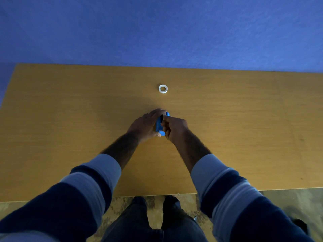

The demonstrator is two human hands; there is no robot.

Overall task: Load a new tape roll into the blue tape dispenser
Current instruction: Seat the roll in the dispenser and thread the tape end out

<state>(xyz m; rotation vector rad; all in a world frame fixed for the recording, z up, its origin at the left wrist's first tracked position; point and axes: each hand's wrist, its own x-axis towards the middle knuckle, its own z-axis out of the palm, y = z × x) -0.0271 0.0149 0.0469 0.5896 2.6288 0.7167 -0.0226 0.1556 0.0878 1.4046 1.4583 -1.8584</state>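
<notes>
Sleeves: dark blue with pale bands, pushed up on both forearms, nearest to the camera.
Table: bare wooden top; both forearms reach over its near edge.
Left hand: wrapped around the left side of the blue tape dispenser, fingers curled over its far end, thumb at the near end.
Right hand: closed, fingertips pinching at the top of the dispenser; what they pinch I cannot tell.
Dispenser: in the middle of the table, mostly hidden between the hands; probably hard, light plastic, best held by the side walls, away from the cutter.
Tape roll: small pale ring, lying flat, well apart behind the hands, untouched; likely light and stiff, best taken by the outer rim.
</notes>
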